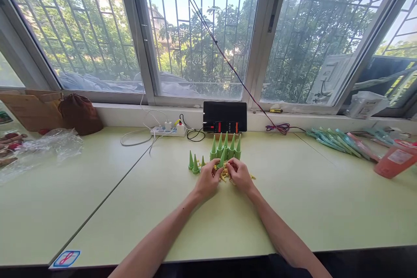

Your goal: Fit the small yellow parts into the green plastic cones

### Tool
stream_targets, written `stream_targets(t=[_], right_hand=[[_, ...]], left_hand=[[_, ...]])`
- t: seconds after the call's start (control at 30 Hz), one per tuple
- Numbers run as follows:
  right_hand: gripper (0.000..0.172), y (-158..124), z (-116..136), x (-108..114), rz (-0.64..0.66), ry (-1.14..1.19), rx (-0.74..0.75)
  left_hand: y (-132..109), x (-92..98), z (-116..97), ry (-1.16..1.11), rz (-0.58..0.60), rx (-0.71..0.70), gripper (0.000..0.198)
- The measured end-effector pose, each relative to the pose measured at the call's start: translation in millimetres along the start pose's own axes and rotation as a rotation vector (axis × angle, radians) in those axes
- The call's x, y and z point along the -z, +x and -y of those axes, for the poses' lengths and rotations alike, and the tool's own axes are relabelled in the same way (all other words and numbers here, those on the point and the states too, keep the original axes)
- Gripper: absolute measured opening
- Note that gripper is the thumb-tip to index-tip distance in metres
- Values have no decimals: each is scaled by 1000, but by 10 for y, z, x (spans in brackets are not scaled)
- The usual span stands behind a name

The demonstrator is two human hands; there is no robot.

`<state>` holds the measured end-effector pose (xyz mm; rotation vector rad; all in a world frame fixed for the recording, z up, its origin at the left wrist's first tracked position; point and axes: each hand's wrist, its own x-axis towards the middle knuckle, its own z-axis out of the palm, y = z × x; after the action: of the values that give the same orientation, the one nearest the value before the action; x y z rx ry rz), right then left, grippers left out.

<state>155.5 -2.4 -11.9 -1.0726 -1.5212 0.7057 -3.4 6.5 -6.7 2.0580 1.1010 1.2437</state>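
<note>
My left hand [209, 177] is closed on a green cone-shaped piece [222, 159], which points up and leans slightly right. Close to its right side, my right hand [239, 173] has its fingers pinched together; what they hold, if anything, is too small to make out. Small yellow pieces [223, 178] lie loose on the table between and under both hands. Behind the hands stands a cluster of upright green cones [231, 147]. To the left of my left hand are a few more green cones [195, 165], some shorter than others.
A dark screen [224, 113] with a phone before it stands at the windowsill. Left of it sits a power strip [167, 129] with cables. Plastic wrap [58, 145] and a brown bag [80, 114] are far left. Coloured plastic packets [339, 141] and a red container [395, 159] lie right.
</note>
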Motion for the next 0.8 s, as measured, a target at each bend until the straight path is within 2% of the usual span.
stream_targets(t=[0.23, 0.8], right_hand=[[28, 5, -14, 4, 7, 18, 13], [31, 2, 12, 7, 12, 3, 6]], left_hand=[[-2, -5, 6, 6, 12, 0, 36], [2, -8, 6, 4, 1, 1, 37]])
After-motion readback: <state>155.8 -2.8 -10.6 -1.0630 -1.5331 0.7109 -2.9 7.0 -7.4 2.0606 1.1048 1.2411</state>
